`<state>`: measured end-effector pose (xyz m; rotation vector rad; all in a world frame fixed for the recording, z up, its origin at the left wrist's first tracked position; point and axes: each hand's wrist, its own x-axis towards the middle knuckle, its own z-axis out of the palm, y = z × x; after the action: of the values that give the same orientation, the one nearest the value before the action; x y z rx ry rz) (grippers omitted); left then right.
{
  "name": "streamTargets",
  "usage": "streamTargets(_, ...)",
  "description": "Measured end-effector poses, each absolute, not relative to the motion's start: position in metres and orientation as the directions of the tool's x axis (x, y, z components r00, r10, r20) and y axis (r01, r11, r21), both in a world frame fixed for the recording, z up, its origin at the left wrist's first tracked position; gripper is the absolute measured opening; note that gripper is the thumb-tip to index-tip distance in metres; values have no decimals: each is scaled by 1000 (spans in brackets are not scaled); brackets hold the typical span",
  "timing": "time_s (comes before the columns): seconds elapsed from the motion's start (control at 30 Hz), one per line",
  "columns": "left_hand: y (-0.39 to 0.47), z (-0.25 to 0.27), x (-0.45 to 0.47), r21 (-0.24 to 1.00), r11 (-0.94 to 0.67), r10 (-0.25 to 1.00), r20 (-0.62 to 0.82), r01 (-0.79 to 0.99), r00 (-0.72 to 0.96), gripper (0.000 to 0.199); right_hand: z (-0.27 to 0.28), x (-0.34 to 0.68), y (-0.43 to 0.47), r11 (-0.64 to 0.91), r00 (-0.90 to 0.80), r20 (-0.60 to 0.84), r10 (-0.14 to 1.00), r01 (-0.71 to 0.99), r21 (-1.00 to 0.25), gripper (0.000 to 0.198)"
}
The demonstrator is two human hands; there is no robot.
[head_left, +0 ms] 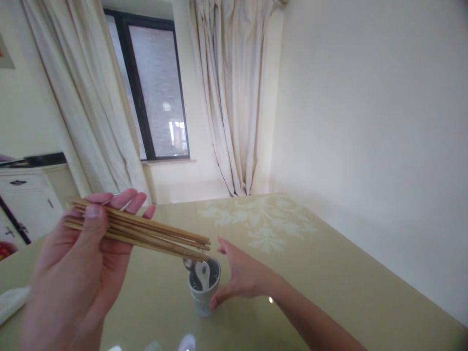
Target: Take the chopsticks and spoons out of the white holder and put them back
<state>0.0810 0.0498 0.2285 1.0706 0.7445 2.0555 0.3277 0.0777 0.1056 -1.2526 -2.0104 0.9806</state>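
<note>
Head view: clasped chopsticks (157,234) in the left hand (86,256) near the cup (202,298), thumb-pressed likely to stay bundled, and curved the empty right hand (244,275) half-open beside it, seemingly matching its roundness

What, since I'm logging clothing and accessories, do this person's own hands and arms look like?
Both are bare: the ungloved, five-fingered left hand shows no ring, and its thumbnail looks short. The ungloved right hand shows no ring either. The slim, sleeveless right forearm has no watch, bracelet or cable in view. Any left sleeve lies outside the picture.
</note>
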Motion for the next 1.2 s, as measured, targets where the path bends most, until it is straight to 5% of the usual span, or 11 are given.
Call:
streamTargets(0.13, 57, 221, 104, 795, -424, 894, 292, -433, -339, 12, 151, 351, 60, 378, -364, 233, 902, 402, -834, 124)
streamTargets(0.3, 57, 210, 142, 763, -327, 943, 225, -557, -245, 15, 169, 337, 40, 420, -508, 235, 828, 286, -861, 31)
streamTargets(0.47, 50, 199, 165, 661, -92, 996, 51, -745, -78, 19, 161, 321, 37, 428, -436, 288, 852, 266, -864, 42)
streamTargets(0.57, 46, 196, 169, 530, -9, 992, 109, -848, 57, 27, 156, 318, 37, 421, -374, 334, 865, 179, -889, 37)
streamTargets(0.77, 38, 199, 164, 277, -109, 994, 56, -955, -98, 46, 135, 296, 37, 609, 124, 597, 793, -189, -770, 50)
streamTargets(1.0, 26, 188, 185, 280, -1, 1000, 3, -960, 0, 50, 128, 279, 29, 688, 260, 637, 726, -301, -661, 50)
streamTargets(1.2, 37, 191, 178, 458, 215, 976, -73, -862, 205, 46, 127, 281, 20, 676, 76, 676, 733, -182, -714, 57)
